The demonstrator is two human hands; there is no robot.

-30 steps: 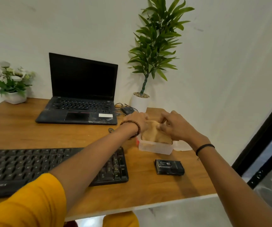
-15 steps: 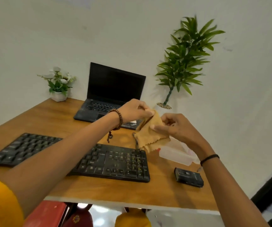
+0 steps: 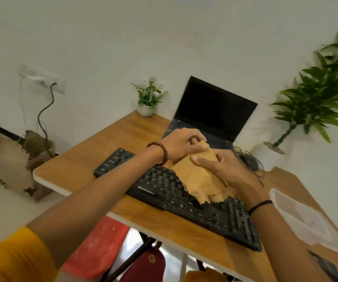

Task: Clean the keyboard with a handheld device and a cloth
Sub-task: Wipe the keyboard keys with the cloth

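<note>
l hand (image 3: 181, 142): frame centre; fingers curled, pinching cloth top edge
r hand (image 3: 223, 167): just right; thumb + fingers gripping cloth
cloth (image 3: 199, 180): tan; hanging over keyboard
keyboard (image 3: 164, 186): black; centre-low, on wooden table (image 3: 95, 157)
laptop (image 3: 210, 110): behind, upper centre-right; lid up

We've got the keyboard (image 3: 184, 200) along the near edge of the surface (image 3: 95, 155), laptop (image 3: 210, 119) behind it at the far edge, flower pot (image 3: 146, 98) on the far left corner, plant pot (image 3: 265, 157) right of the laptop, cloth (image 3: 200, 178) up over the keyboard, and the container (image 3: 298, 218) right of it.
</note>
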